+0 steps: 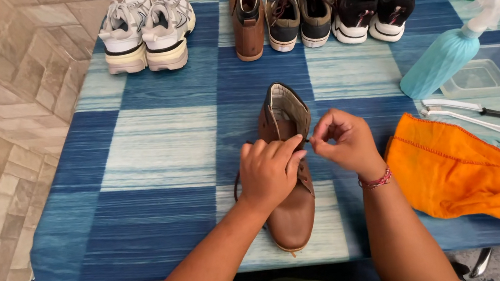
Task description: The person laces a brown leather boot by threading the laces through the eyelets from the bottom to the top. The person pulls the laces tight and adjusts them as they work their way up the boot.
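Lace work on the brown boot (289, 174) seems underway: left hand (268, 173) steadies its upper, grip clenched; right hand (344, 141) pinches the lace end, which needs careful pulling next.

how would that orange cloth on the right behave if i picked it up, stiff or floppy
Probably floppy: the orange cloth lies crumpled in soft folds on the table, so it would likely drape and sag. It looks thin, so likely light. Its corner seems to overhang the table edge, so a push might slide it off.
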